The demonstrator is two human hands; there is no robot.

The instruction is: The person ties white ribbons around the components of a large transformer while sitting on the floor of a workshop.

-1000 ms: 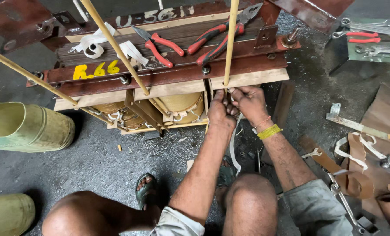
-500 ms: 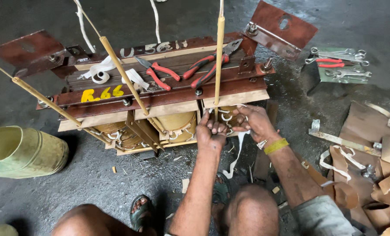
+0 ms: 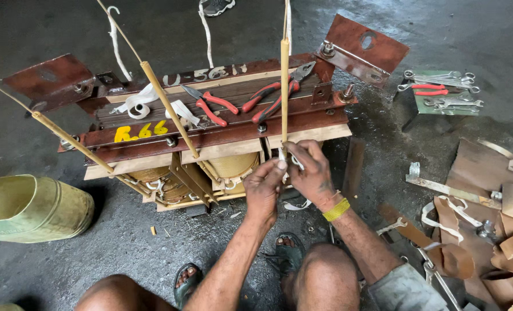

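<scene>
Repair workshop; stained concrete floor (image 3: 49,276); rusty transformer core (image 3: 210,138) with pliers (image 3: 268,98) on top; spanners (image 3: 446,92) on tray; scrap insulation card (image 3: 481,230) strewn about

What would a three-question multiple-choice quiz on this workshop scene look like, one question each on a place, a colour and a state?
1. Where do the red-handled pliers lie?
A. on top of the metal frame
B. on the floor
C. in a hand

2. What colour is the wristband?
A. blue
B. yellow
C. black

3. What are the two hands doing?
A. resting on the knees
B. holding a wrench
C. pinching white tape at a stick

Answers: 1 A, they rest on the frame top. 2 B, it shows yellow on the right wrist. 3 C, left hand and right hand meet at the upright stick around white tape.
</scene>
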